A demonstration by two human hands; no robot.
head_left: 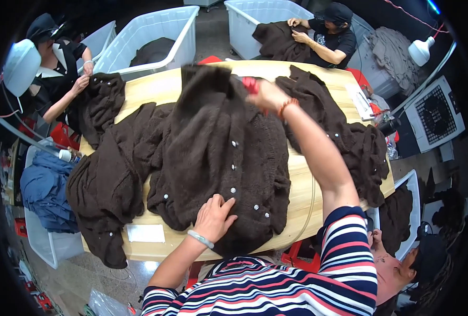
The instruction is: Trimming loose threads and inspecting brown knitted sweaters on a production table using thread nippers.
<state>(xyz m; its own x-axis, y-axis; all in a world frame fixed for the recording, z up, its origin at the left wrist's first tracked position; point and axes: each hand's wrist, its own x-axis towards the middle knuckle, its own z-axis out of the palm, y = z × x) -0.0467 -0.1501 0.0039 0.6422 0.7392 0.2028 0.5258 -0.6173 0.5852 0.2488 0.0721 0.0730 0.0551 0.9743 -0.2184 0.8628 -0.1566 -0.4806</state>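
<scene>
As left hand (pixel 213 219) touches cardigan (pixel 199 152), right hand (pixel 269 97) — gripping object (pixel 250 85) (red).

Dark brown knit garment (pixel 205 152), silvery-buttoned

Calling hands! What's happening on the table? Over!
Left fingers on dark brown knitted garment with shiny round buttons. Right fingers around blurred red object. Other dark brown knitted garments heaped both sides.

I saw the tabletop (pixel 152 94) brightly lit, a blue-white glow from a tube (pixel 433 6) at upper right, glare on the floor (pixel 152 265), the right hand (pixel 268 98) motion-blurred, curved edges, black corners.
</scene>
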